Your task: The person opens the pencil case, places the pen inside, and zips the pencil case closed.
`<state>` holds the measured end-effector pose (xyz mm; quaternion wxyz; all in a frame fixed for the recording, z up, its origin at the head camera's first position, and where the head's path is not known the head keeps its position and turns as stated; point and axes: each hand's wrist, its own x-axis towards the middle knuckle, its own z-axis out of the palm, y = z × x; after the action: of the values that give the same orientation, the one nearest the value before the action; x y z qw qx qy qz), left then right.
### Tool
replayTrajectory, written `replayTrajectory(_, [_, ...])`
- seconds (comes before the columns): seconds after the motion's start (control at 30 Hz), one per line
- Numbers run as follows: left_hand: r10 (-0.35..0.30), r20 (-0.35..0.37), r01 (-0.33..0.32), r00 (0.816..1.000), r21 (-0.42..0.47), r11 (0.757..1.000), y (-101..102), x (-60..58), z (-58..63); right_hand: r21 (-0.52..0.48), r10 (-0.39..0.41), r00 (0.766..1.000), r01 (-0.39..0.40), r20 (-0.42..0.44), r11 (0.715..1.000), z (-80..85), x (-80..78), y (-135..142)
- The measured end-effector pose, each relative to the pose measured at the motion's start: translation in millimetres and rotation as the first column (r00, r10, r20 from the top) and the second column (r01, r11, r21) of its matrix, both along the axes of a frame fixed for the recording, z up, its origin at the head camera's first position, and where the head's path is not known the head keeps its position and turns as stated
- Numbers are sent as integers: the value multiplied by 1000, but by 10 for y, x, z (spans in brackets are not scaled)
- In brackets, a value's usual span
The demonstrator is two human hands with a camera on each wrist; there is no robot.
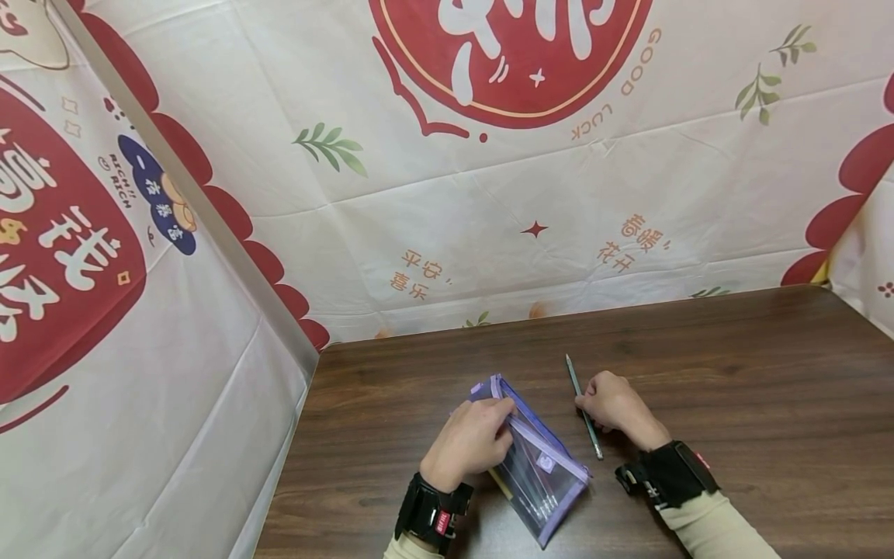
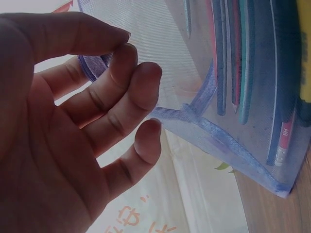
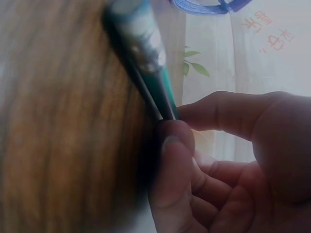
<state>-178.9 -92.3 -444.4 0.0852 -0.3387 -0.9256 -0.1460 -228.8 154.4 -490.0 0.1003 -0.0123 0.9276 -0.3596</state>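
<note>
A purple-edged mesh pencil pouch (image 1: 573, 516) hangs tilted from my left hand (image 1: 466, 441), which pinches its upper edge between thumb and fingers. Through the mesh in the left wrist view show several pencils (image 2: 245, 63), one marked HB (image 2: 285, 138), and a yellow item (image 2: 305, 53) at the right. To the right of the pouch, my right hand (image 1: 616, 405) pinches a green pencil (image 1: 594, 439) between thumb and index finger. A silver ferrule (image 3: 146, 51) and pale eraser end (image 3: 129, 9) fill the near part of the right wrist view, close over the wood.
Both hands work over a dark brown wooden table (image 1: 768, 388). Behind it hangs a white printed cloth (image 1: 475, 210) with red and green motifs, and another printed cloth panel (image 1: 174, 388) stands along the left side.
</note>
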Motion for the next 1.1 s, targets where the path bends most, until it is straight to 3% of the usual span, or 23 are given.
replayTrajectory(1.1, [2, 2, -2, 1000, -11, 1000, 0, 3, 10, -21, 12, 1000, -12, 18, 1000, 8, -23, 50])
